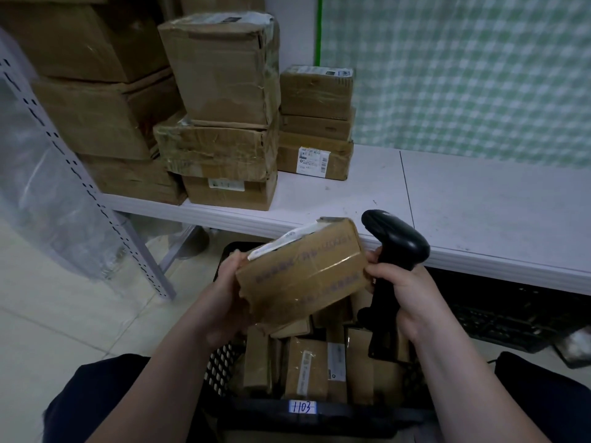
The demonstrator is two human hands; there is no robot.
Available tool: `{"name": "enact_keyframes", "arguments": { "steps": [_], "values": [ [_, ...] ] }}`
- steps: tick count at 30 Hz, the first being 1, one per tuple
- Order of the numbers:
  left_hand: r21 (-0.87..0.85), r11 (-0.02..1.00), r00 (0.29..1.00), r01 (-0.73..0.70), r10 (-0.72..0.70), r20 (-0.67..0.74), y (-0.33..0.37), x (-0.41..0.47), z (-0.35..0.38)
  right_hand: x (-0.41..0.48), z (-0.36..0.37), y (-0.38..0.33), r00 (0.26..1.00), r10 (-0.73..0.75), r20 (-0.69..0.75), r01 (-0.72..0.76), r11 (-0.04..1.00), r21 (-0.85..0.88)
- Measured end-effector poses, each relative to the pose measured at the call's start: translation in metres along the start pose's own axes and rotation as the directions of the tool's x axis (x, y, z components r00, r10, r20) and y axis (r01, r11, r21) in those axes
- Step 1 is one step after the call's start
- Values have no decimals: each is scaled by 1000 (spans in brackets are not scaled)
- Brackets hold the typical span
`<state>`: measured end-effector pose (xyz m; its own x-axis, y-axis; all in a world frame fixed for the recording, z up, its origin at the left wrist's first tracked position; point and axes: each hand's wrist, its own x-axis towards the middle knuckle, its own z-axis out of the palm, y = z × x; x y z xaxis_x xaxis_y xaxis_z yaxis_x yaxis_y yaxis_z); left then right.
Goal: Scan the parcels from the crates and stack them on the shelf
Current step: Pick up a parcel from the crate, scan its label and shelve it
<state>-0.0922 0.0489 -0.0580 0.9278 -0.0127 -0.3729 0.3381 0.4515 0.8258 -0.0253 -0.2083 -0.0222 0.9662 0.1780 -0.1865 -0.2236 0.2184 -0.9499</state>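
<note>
My left hand [224, 295] grips the left end of a taped brown cardboard parcel [303, 273], held tilted above the black crate [220, 366]. A white label lies along the parcel's upper edge. My right hand [406, 292] holds a black handheld scanner [396, 247] by its handle, right beside the parcel's right end, and its fingertips touch that end. Several more small brown parcels [307, 369] lie inside the crate below. The white shelf [447, 199] runs just beyond the crate.
Stacks of cardboard boxes [220, 123] stand on the left part of the shelf, with a smaller stack [316, 123] beside them. A perforated shelf post [80, 174] slants down at left. Another black crate [499, 318] sits under the shelf at right. A checked sheet covers the wall behind.
</note>
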Motion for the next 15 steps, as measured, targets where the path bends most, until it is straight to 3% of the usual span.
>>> {"name": "enact_keyframes", "arguments": {
  "steps": [3, 5, 11, 15],
  "values": [
    [-10, 997, 995, -78, 77, -63, 0, 3, 1, -1, 2, 4, 999, 37, -8, -37, 999, 33],
    [33, 996, 996, -80, 81, -32, 0, 4, 0, -2, 2, 5, 998, 63, -23, -61, 996, 59],
    [146, 989, 1000, 22, -20, -18, 1, 0, 6, -5, 3, 3, 997, 71, -13, -70, 996, 63],
    [113, 987, 992, 111, -104, -72, 2, -2, 12, -4, 1, 2, 997, 70, -24, -69, 997, 41]
  ]
}}
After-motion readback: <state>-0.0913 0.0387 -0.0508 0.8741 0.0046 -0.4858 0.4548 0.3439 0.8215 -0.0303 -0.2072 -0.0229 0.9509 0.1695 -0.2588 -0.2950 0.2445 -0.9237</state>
